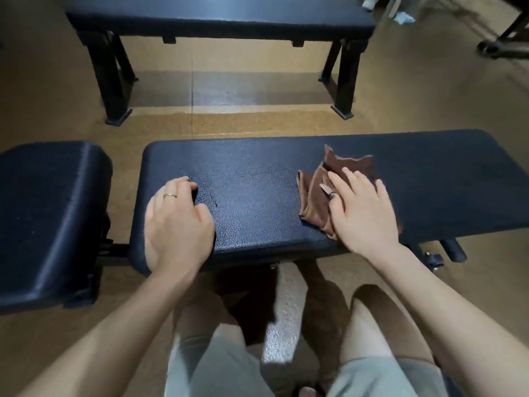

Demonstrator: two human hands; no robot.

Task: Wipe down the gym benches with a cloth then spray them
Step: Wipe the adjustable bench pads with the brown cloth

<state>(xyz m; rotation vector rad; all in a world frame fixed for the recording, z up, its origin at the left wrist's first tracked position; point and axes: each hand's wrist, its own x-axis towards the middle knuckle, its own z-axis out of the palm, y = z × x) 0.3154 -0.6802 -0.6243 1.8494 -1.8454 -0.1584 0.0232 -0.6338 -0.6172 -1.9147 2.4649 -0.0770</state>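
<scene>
A crumpled brown fabric cloth (323, 193) lies on the dark blue textured padded bench (257, 196), right of the tabletop's middle, pressed flat under the right hand (360, 210), whose fingers (340, 179) are straight and spread. The left hand (177, 222) rests on the pad's left end, fingers curled and holding nothing. A separate dark seat pad (48, 222) sits just left; another long dark bench (220, 15) stands beyond on the tan floor (257, 121).
</scene>
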